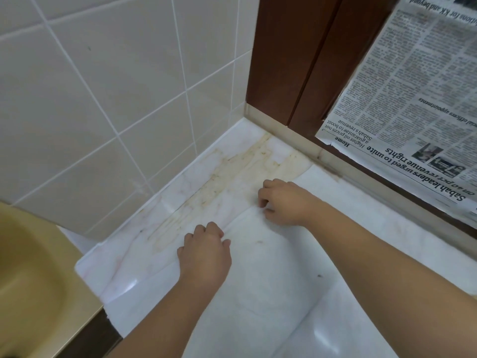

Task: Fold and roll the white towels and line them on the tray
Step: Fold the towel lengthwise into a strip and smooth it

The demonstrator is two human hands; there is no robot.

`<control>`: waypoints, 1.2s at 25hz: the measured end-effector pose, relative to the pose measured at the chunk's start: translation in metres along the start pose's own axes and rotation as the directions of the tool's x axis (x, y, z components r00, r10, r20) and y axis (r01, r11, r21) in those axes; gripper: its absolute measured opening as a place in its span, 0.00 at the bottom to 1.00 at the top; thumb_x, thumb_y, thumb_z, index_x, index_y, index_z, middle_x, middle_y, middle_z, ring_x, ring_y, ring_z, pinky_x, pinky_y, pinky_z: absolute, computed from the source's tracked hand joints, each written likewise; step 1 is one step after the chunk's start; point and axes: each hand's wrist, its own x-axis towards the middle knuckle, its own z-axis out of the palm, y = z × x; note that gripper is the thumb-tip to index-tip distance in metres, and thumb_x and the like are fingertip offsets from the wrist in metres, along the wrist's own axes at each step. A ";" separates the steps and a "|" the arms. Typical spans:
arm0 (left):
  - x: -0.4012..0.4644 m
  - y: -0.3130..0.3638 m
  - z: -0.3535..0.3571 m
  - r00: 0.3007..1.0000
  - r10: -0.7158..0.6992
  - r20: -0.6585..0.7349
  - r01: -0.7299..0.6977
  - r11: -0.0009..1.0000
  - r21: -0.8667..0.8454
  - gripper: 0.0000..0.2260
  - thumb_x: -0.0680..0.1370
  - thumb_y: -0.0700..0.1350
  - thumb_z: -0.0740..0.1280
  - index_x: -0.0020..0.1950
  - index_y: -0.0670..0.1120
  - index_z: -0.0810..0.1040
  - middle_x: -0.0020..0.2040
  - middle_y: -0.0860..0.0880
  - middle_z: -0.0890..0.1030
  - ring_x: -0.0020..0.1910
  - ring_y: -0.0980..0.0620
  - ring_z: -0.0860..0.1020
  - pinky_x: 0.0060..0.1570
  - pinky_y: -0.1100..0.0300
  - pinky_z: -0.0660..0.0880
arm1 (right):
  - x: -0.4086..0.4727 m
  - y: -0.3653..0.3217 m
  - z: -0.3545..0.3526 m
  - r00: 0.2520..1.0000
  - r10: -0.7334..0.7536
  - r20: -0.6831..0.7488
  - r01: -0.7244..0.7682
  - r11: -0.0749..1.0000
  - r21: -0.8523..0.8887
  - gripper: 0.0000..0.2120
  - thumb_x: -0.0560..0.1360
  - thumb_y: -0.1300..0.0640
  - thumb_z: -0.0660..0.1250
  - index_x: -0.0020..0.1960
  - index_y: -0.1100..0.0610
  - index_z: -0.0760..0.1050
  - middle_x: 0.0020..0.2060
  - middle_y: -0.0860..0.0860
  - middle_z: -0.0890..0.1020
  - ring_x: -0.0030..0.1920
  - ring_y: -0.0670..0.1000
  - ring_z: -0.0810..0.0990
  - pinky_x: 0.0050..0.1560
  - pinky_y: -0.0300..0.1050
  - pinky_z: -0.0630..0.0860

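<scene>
Grip: both hands are pinching the towel's far-left edge, left hand (206, 250) nearer, right hand (281, 201) farther.
Towel: white towel (271, 280) is lying flat on the marble counter (144, 251), stretching near-right from the grip.
Axis: pinched edge is running near-left to far-right.

Both bare forearms are extended forward, palms down; the left hand (205, 250) is held knuckles-up with fingers curled under; the right hand (282, 202) likewise, fingertips pinched.
</scene>
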 end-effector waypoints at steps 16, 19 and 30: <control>0.014 -0.013 -0.011 0.990 -0.130 0.051 0.139 0.956 -0.259 0.07 0.81 0.53 0.68 0.51 0.51 0.76 0.48 0.53 0.79 0.50 0.50 0.77 0.51 0.51 0.79 | 0.003 -0.002 0.007 0.995 0.075 -0.070 -0.062 0.981 0.183 0.04 0.80 0.54 0.68 0.51 0.50 0.72 0.48 0.46 0.77 0.52 0.52 0.74 0.51 0.50 0.74; 0.007 -0.004 -0.001 0.989 0.001 -0.147 -0.010 0.998 -0.060 0.07 0.83 0.47 0.65 0.60 0.51 0.74 0.57 0.50 0.75 0.55 0.48 0.71 0.54 0.54 0.74 | 0.000 -0.001 0.027 0.950 0.077 -0.304 -0.039 0.991 0.129 0.05 0.77 0.57 0.72 0.50 0.51 0.76 0.49 0.48 0.74 0.51 0.53 0.72 0.54 0.48 0.70; -0.053 0.023 0.068 0.966 0.258 -0.002 -0.255 0.954 0.161 0.50 0.75 0.79 0.51 0.83 0.42 0.59 0.84 0.40 0.57 0.83 0.39 0.56 0.79 0.33 0.52 | -0.053 -0.041 0.066 0.939 0.158 -0.305 -0.134 0.986 0.099 0.24 0.86 0.43 0.50 0.79 0.49 0.66 0.77 0.52 0.68 0.79 0.56 0.64 0.79 0.61 0.57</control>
